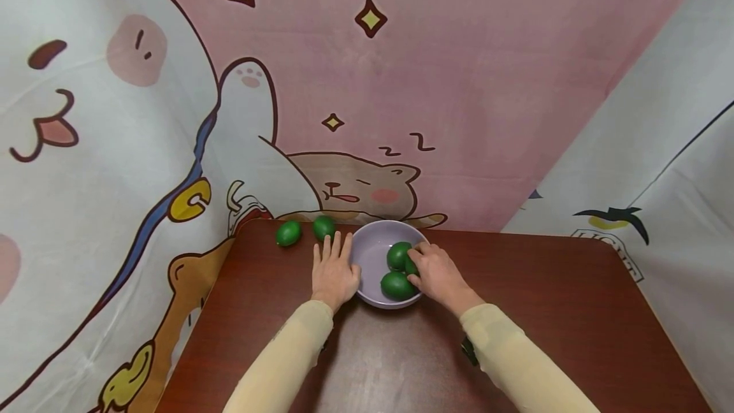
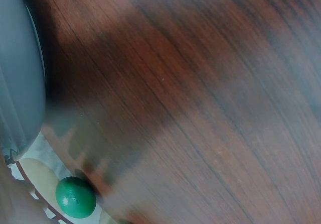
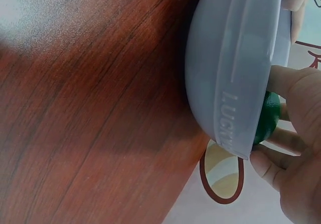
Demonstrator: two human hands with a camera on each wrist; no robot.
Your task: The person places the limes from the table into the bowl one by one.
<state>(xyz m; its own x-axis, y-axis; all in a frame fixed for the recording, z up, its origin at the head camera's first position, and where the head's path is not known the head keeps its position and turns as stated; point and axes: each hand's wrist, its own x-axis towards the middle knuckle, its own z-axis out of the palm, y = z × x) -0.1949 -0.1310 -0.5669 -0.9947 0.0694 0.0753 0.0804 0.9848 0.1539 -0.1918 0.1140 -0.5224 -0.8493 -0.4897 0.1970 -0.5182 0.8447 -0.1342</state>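
Observation:
A lilac bowl (image 1: 371,259) stands near the back edge of the table, with "LUCKY" lettering on its outer wall in the right wrist view. My right hand (image 1: 440,275) reaches over its right rim and holds a green lime (image 3: 270,116) with curled fingers, the fruit partly hidden by the hand. Two more limes lie in the bowl, one behind (image 1: 398,255) and one in front (image 1: 397,286). My left hand (image 1: 334,275) lies along the bowl's left side, fingers straight and pointing away, thumb at the rim.
Two green limes sit on the brown wooden table (image 1: 550,311) left of the bowl: one at the far left (image 1: 288,233), another (image 1: 323,227) just beyond my left fingertips. A cartoon-printed cloth (image 1: 470,81) hangs behind the table's back edge.

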